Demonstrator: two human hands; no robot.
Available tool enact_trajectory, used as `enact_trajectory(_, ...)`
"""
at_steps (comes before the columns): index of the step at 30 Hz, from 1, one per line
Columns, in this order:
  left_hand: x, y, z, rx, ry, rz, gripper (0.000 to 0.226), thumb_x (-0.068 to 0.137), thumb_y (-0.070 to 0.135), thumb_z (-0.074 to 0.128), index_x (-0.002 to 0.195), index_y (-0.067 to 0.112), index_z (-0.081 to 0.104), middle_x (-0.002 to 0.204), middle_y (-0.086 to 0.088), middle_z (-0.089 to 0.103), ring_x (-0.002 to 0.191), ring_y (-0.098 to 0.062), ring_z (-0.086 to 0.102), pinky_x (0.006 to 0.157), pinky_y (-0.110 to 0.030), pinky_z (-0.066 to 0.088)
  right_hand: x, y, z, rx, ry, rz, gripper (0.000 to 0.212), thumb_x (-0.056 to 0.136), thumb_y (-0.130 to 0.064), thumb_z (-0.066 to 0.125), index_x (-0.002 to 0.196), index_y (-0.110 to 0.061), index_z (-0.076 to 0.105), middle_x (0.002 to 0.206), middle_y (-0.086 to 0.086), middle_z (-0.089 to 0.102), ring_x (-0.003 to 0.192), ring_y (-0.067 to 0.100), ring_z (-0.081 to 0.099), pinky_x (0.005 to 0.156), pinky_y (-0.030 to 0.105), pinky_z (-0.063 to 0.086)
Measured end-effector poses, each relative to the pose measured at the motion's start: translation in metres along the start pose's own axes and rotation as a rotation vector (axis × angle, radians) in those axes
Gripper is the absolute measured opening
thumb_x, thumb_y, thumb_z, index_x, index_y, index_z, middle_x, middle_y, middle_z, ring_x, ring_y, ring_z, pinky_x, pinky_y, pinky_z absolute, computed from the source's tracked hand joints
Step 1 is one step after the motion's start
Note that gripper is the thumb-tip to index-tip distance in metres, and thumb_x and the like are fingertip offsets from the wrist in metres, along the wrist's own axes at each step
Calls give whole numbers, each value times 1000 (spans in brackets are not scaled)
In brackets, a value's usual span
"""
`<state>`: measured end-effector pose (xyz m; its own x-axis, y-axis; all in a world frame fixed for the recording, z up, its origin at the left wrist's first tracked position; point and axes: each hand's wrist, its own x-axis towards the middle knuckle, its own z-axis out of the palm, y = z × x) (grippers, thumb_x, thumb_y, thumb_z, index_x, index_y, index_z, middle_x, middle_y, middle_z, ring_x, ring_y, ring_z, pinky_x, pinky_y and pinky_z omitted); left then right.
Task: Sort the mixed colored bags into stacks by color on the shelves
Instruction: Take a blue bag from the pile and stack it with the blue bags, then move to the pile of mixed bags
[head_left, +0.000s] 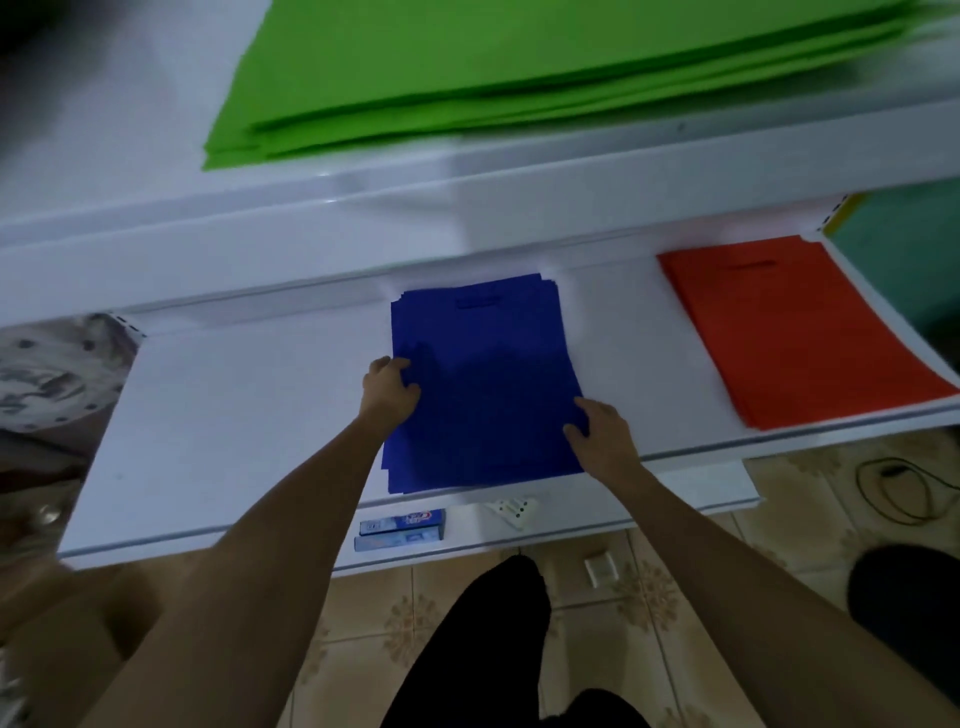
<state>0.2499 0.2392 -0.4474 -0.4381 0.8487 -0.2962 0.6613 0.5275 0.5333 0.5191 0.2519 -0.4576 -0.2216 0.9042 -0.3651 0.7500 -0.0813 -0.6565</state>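
A stack of blue bags (483, 379) lies flat in the middle of the white middle shelf (234, 415). My left hand (387, 387) grips the stack's left edge, fingers curled over it. At the right edge near the front, my right hand (597, 431) holds the stack with its thumb on top. A stack of orange-red bags (795, 332) lies on the same shelf to the right. On the top shelf (130, 130) sits a stack of bright green bags (519, 67).
A lower shelf (649, 499) carries a blue box (402, 527) and a small white part (511, 509). Below is tiled floor (675, 597) with a black cable (904, 488) at the right. My dark-clad legs (483, 649) stand before the shelves. The middle shelf's left part is bare.
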Motion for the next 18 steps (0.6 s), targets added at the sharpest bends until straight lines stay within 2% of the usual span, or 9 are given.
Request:
enact_trajectory(3,-44,8,-18,-44,87,30,45,91,7,48,136,7,40,143,-15,35,127,-31,40,99,-33,40,-41,-12,-14,-48,-28,-115,47,97,-16,42,142,-10,32,145,16,34,130,31,36,109,38,32)
enact_trajectory(6,-102,18,-35,-37,177,116,43,93,9,46,136,6,40,140,-16,42,128,-31,40,105,-36,35,-88,-27,-23,-116,-32,-291,45,96,-13,44,140,-9,36,140,17,42,127,33,40,107,40,34)
enact_trajectory(10,-187,21,-52,-21,282,219,42,96,13,43,137,6,40,139,-13,46,128,-30,40,107,-36,32,-154,-55,-32,-233,-72,-475,46,96,-14,43,141,-12,36,138,12,45,125,28,40,104,33,35)
enact_trajectory(13,-241,22,-73,30,356,303,39,96,14,42,135,9,43,135,-9,51,125,-26,43,103,-32,35,-196,-81,-42,-253,-40,-614,45,96,-15,42,140,-15,37,138,9,46,126,26,40,105,34,34)
enact_trajectory(18,-305,40,-145,130,490,509,37,96,16,43,132,15,47,127,0,57,120,-19,48,95,-31,41,-246,-151,-68,-160,73,-809,41,96,-16,41,137,-17,42,131,2,52,119,19,47,96,31,41)
